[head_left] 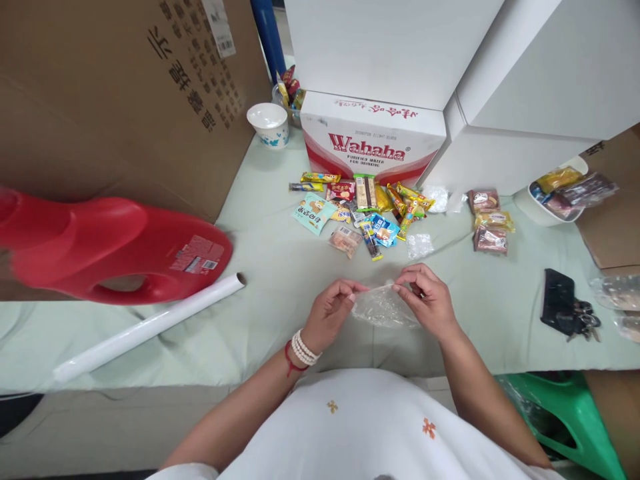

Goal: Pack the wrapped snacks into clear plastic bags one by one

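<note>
A clear plastic bag (pixel 384 308) hangs between my two hands, close to the table's front edge. My left hand (pixel 334 308) pinches one side of its top edge, and my right hand (pixel 425 297) pinches the other side. The bag looks empty and its mouth seems mostly flat. Just beyond it lies a heap of wrapped snacks, including a blue packet (pixel 384 230), a light green packet (pixel 315 213) and a clear-wrapped bar (pixel 365 193). A small crumpled clear wrapper (pixel 420 247) rests near my right fingers.
A Wahaha carton (pixel 373 140) stands behind the snacks, with a paper cup (pixel 269 125) to its left. A red jug (pixel 115 250) and a white roll (pixel 155 327) lie left. Wrapped cakes (pixel 491 240), a white tub (pixel 530 203) and keys (pixel 587 323) are right.
</note>
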`<state>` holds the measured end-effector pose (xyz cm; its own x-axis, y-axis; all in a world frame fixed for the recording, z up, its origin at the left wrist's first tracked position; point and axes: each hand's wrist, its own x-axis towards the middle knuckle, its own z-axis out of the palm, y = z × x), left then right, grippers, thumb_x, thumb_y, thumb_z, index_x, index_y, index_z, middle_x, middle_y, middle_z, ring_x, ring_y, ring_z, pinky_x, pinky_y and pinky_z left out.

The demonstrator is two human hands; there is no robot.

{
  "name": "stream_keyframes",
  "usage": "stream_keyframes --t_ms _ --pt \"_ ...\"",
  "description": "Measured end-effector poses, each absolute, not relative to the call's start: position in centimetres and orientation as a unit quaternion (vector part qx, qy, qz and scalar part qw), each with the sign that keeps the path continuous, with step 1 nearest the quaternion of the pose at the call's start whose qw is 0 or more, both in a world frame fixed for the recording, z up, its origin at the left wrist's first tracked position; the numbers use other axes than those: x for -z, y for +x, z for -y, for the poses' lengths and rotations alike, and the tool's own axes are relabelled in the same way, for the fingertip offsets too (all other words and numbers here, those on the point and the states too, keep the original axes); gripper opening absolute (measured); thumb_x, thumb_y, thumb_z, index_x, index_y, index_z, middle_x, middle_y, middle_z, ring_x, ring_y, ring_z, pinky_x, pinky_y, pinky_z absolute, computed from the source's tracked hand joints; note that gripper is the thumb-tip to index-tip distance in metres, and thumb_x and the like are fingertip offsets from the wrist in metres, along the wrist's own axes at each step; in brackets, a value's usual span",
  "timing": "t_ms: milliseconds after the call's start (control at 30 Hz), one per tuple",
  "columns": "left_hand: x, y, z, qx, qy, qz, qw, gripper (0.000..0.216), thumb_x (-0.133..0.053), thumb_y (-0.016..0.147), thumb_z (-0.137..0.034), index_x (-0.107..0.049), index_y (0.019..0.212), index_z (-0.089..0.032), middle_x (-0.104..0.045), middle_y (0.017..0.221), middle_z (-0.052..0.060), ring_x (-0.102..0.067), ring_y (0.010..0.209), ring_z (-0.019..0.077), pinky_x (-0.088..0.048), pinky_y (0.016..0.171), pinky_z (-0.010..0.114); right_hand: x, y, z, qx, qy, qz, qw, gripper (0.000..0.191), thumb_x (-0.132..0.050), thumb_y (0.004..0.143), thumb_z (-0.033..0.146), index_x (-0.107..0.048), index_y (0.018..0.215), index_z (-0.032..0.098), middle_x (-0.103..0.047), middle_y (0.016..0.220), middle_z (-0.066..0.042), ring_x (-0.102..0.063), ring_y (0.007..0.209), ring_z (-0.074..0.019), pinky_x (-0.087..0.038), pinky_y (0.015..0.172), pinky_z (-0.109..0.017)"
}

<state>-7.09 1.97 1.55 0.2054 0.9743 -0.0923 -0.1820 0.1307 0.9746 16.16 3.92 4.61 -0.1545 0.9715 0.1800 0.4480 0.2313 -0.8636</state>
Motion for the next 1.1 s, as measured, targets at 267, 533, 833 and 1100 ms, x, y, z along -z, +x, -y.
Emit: stream_keyframes --t_ms 267,533,833,1100 --pt "-1.9 -7.4 -2.6 -0.457 0.323 -0.407 0.722 0.036 -0.077 0.084 -0.051 -0.061 0.084 -0.019 -0.070 0.107 0.007 -0.069 0.092 0.0198 -0.058 0.083 0.035 -5.1 16.2 -4.3 -0.404 -0.507 0.658 0.383 0.009 -0.067 0.095 0.030 -0.067 0.090 0.023 -0.059 0.089 -0.001 -0.042 0.061 -0.0112 -0.036 0.058 -0.028" --pt "-2.1 -7.9 -2.6 -0.438 0.379 -0.424 0.696 0.043 -0.076 0.083 -0.056 -0.060 0.077 -0.017 -0.055 0.077 -0.001 -0.049 0.068 0.0110 -0.045 0.068 0.026 -5.9 15.6 -5.3 -0.366 -0.523 0.673 0.375 0.014 -0.066 0.095 0.034 -0.067 0.088 0.022 -0.059 0.087 -0.002 -0.045 0.064 -0.0123 -0.038 0.059 -0.028" --pt "-2.4 -7.7 -2.1 -0.413 0.456 -0.404 0.677 0.042 -0.061 0.093 -0.060 -0.058 0.084 -0.018 -0.050 0.077 -0.001 -0.046 0.074 0.0143 -0.040 0.074 0.029 -7.1 14.0 -2.3 -0.361 -0.579 0.620 0.388 0.019 -0.063 0.097 0.040 -0.068 0.093 0.023 -0.056 0.078 0.000 -0.047 0.064 -0.0137 -0.039 0.060 -0.027" --pt "-2.9 -6.8 -2.0 -0.397 0.573 -0.438 0.569 0.041 -0.048 0.099 -0.058 -0.053 0.086 -0.020 -0.052 0.081 0.000 -0.047 0.077 0.0161 -0.040 0.074 0.030 -6.0 11.5 -1.8 -0.529 -0.509 0.606 0.306 0.029 -0.063 0.095 0.047 -0.067 0.086 0.021 -0.052 0.073 0.001 -0.042 0.063 -0.0127 -0.036 0.058 -0.026"
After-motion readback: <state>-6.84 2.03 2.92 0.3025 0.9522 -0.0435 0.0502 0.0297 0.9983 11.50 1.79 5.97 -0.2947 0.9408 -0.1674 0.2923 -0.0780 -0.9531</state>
